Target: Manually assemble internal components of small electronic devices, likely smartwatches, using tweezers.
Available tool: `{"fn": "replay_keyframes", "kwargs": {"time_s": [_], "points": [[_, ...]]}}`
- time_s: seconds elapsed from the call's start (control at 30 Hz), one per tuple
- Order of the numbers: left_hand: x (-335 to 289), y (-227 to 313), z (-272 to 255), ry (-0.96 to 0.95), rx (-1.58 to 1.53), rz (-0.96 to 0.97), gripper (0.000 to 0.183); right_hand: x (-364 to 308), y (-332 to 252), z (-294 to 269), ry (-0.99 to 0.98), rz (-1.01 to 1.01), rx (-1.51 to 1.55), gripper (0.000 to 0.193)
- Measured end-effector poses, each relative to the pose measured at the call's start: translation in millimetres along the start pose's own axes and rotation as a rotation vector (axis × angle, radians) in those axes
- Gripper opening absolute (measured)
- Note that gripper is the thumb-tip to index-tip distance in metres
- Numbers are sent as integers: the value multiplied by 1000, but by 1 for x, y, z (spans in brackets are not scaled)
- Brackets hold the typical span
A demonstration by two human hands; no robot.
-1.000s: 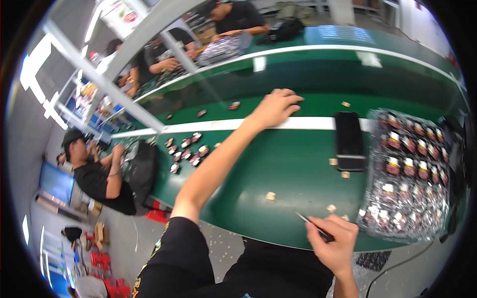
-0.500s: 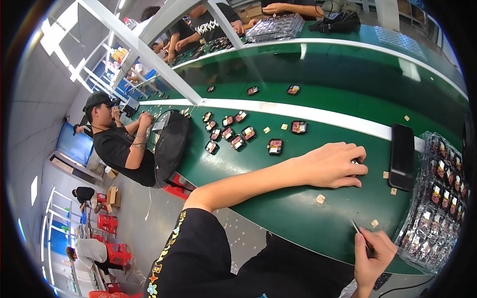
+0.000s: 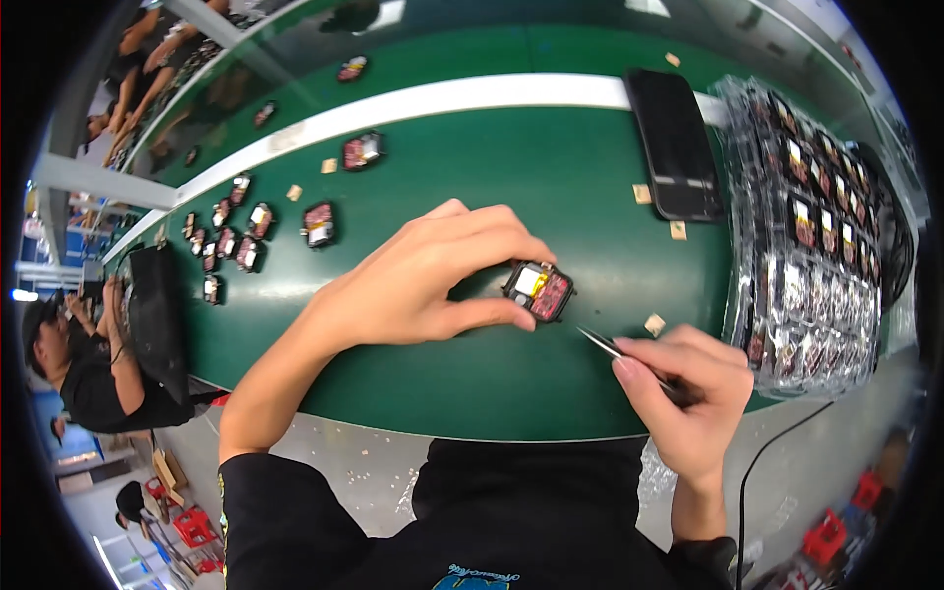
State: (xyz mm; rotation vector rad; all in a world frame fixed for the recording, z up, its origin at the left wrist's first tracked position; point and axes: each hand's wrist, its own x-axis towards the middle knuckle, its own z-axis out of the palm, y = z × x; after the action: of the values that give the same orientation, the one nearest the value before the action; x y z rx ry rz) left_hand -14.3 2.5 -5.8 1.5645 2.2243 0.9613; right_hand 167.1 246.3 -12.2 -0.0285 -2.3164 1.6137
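Between the thumb and fingers of my left hand (image 3: 398, 280) is a small black-cased electronic module (image 3: 541, 291). Its exposed inside shows a dark red circuit board, a white patch and yellow tape. The module is at the green table's surface; whether it rests there I cannot tell. My right hand (image 3: 693, 388) pinches a pair of metal tweezers (image 3: 602, 343), whose tips point at the module's lower right corner, a short gap away. A small beige square piece (image 3: 655, 324) lies on the table just beyond the tweezers.
Clear plastic trays (image 3: 782, 324) of similar modules are stacked at the right. A black phone (image 3: 674, 147) lies near the white rail (image 3: 492, 93). Loose modules (image 3: 226, 241) cluster at the left, with another person (image 3: 108, 364) seated beyond. A black cable (image 3: 757, 462) hangs at lower right.
The view has swung round to the right. My left hand has drawn back nearer me, and the module in it now shows clearly. The tweezers in my right hand have come close to it.
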Motion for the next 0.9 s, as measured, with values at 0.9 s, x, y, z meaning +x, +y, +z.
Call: {"fn": "replay_keyframes", "kwargs": {"time_s": [0.9], "points": [[9,-2,13,56,38,74,64,19,17,16,15,-251,-305,30]]}}
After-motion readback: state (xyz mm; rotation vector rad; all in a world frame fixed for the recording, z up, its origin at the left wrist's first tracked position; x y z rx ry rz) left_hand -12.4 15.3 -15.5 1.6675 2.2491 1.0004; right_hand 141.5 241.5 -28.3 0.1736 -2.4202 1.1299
